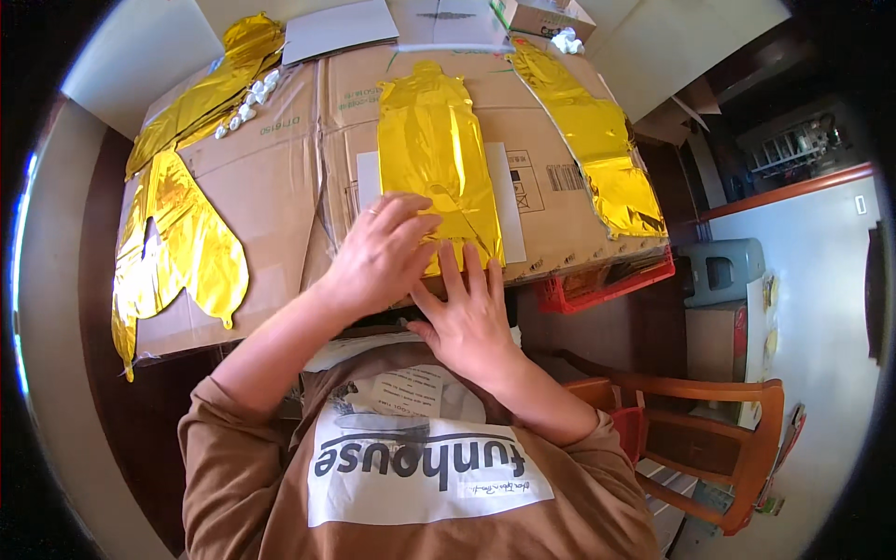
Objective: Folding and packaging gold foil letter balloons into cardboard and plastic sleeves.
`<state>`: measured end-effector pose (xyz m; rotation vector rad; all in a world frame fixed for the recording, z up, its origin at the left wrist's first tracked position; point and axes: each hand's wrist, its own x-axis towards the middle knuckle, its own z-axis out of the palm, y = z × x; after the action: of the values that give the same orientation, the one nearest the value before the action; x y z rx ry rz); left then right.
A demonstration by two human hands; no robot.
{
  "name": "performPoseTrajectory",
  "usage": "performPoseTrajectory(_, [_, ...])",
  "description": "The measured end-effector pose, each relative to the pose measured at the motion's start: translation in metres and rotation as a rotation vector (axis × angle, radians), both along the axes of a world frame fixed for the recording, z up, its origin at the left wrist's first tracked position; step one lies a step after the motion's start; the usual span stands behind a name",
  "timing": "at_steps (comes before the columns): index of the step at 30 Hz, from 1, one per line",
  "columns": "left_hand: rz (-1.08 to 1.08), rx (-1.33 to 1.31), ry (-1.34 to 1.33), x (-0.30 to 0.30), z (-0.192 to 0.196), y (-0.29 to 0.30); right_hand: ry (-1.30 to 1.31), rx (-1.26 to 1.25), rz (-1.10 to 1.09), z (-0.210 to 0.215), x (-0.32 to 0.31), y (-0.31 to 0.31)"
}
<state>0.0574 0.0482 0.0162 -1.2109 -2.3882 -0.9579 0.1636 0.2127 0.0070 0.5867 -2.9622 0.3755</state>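
Centre foil (431, 154): a gold, flattened foil piece lying on white paper (511, 201) atop flattened cardboard (280, 177), its near edge at the table's near side. Left hand (381, 252): open, fingers together, palm pressed flat on the foil's near left corner. Right hand (467, 313): open, fingers spread, fingertips resting on the foil's near edge; neither hand grasps. Left foil (177, 215) and right foil (597, 149) lie well apart on either side. Red crate (607, 285) sits beneath the right edge.

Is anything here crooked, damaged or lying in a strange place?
Mostly tidy. The right gold foil piece is crumpled and lies slanted near the cardboard edge. The middle gold foil piece lies straight under the left hand and right hand.
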Motion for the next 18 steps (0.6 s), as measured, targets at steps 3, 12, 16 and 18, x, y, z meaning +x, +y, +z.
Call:
performPoseTrajectory(3, [0.147,0.020,-0.140,0.011,-0.005,0.013,-0.023,0.000,0.023,0.006,-0.003,0.004])
performPoseTrajectory(12, [0.329,-0.084,-0.150,0.002,-0.039,0.033,-0.180,-0.615,0.050,0.027,-0.022,0.042])
performPoseTrajectory(16, [0.365,-0.220,-0.027,0.010,-0.036,0.035,-0.120,-0.676,-0.150,0.026,-0.041,0.089])
performPoseTrajectory(18, [0.358,-0.267,0.065,0.009,-0.035,0.039,0.036,-0.440,-0.100,0.020,-0.055,0.097])
